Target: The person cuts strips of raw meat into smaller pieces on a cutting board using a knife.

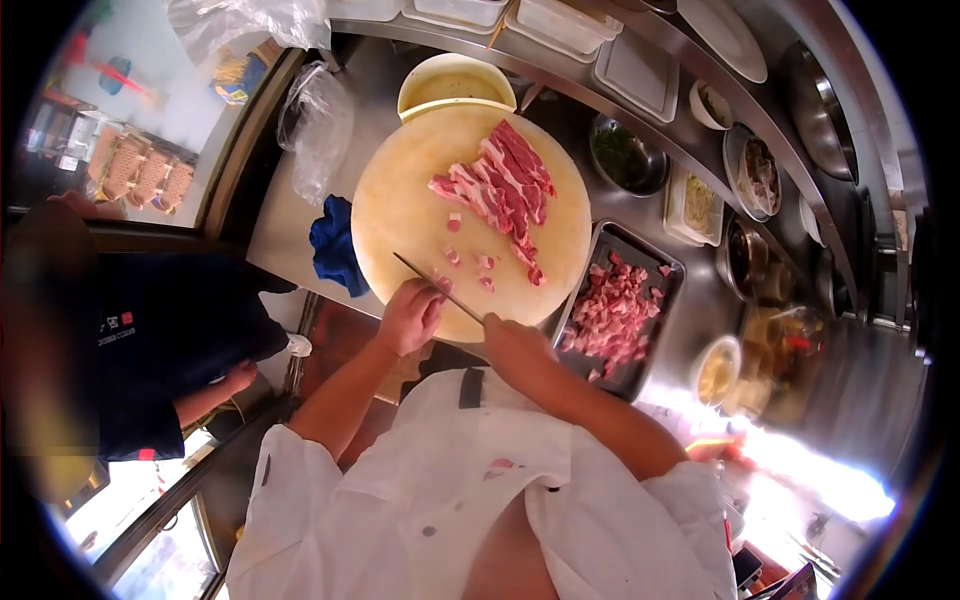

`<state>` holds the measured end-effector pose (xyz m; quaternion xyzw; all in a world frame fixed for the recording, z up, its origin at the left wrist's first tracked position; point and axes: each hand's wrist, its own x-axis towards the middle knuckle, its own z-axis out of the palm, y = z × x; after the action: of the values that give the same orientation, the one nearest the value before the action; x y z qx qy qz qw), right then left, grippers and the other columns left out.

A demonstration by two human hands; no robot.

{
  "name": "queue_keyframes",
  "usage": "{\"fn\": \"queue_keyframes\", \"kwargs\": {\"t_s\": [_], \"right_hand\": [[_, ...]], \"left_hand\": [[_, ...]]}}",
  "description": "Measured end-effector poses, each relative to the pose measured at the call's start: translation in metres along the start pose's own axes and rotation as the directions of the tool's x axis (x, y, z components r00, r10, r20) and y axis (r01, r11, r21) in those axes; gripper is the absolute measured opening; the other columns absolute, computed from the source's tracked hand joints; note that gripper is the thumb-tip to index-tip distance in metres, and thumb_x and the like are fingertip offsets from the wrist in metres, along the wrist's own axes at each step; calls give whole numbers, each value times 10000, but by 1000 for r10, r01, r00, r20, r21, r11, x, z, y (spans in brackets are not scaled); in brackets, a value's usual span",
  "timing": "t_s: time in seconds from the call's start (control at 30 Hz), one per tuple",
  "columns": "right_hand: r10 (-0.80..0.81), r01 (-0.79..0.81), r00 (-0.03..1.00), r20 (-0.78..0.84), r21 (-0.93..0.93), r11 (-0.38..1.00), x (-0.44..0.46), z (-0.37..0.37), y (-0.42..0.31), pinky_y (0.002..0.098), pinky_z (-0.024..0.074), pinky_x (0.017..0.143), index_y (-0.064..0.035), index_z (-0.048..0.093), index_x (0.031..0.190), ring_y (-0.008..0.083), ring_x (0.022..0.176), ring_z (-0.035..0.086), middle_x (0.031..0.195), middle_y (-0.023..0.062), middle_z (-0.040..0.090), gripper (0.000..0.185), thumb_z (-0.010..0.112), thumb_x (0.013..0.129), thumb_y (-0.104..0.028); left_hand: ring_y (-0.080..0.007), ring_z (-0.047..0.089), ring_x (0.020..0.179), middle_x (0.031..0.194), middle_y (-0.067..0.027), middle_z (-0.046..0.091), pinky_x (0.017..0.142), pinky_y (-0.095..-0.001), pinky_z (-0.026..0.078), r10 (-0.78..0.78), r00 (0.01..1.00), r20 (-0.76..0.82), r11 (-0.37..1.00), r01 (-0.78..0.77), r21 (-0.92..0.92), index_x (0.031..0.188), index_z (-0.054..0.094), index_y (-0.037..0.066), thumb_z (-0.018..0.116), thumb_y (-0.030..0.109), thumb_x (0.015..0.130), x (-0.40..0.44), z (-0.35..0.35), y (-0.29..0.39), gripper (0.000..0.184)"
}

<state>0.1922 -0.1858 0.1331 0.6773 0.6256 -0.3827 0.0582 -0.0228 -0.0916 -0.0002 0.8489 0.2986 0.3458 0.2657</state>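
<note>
My right hand [515, 352] is closed around the handle of a knife [437, 284], whose blade points up and left over the near part of a round cutting board [390, 200]. Close beside the blade, my left hand [410, 318] has its fingers curled at the board's near edge, apparently pressing a small piece of meat [443, 286] that is mostly hidden. Several small cut cubes [453, 223] lie scattered in the middle of the board. Farther back are long slices of raw red meat [510, 175] with pale fat.
A dark tray [640, 362] of chopped meat [612, 310] sits right of the board. Behind the board is a pale round tub [455, 75]; a blue cloth [338, 245] lies left. Shelves with bowls curve along the right. A person in dark clothing [180, 340] stands at left.
</note>
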Motion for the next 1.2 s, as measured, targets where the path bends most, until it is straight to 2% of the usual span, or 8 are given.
{"fn": "queue_keyframes", "kwargs": {"t_s": [0.3,0.5,0.6,0.8,0.9,1.0,1.1,1.2], "right_hand": [[-93,103,987,-129,73,992,88,16,-21,562,598,820,-15,559,1160,456,939,760,989,269,754,210,555,1013,-165],[20,-14,996,-91,67,998,16,30,28,615,547,797,-35,589,1119,493,876,718,899,275,727,273,504,1080,-291],[53,-37,993,-108,140,989,-17,23,45,616,549,782,-32,607,1115,496,851,715,874,276,720,274,526,1074,-291],[150,-116,962,-230,157,981,-19,26,67,601,559,732,-46,639,1138,482,791,714,850,267,722,258,569,1057,-281],[183,-136,933,-309,168,976,-17,27,73,595,563,726,-52,642,1173,477,787,716,857,256,728,271,571,1058,-286],[198,-143,919,-342,180,973,-15,27,75,590,566,729,-56,643,1196,472,794,718,857,245,732,282,574,1058,-292],[205,-150,922,-327,187,971,-21,16,65,586,569,733,-65,644,1201,464,806,722,864,237,735,279,577,1057,-294],[186,-137,939,-290,181,974,-26,3,51,583,573,737,-78,643,1176,455,815,727,880,229,739,253,568,1062,-292]], "left_hand": [[-394,654,1002,1100,-163,664,837,-472,552,49,999,-19,998,-50,-24,1144,650,42,739,-24,850,-3,-1,-2,314],[-407,625,1080,1182,-174,640,933,-508,508,-284,947,-153,925,312,214,1147,673,50,829,168,834,-19,-11,28,369],[-422,607,1093,1189,-171,629,938,-523,480,-365,926,-97,878,377,294,1102,670,78,851,240,806,-23,-10,38,383],[-340,645,902,919,-118,642,774,-475,515,-382,922,59,918,371,139,973,580,86,870,170,779,-13,3,24,359],[-323,649,832,811,-97,626,701,-458,524,-642,756,124,751,653,-94,948,556,72,872,153,797,-7,3,28,360],[-342,670,893,927,-127,658,733,-469,555,-684,698,211,670,716,-196,988,592,64,886,207,817,12,-5,26,369],[-348,690,942,1053,-153,663,788,-467,582,-385,914,130,918,365,157,1061,640,60,898,247,810,21,-13,10,406],[-359,690,999,1158,-167,654,847,-463,588,-302,949,95,929,271,251,1134,673,62,899,267,806,14,-21,6,448]]}}
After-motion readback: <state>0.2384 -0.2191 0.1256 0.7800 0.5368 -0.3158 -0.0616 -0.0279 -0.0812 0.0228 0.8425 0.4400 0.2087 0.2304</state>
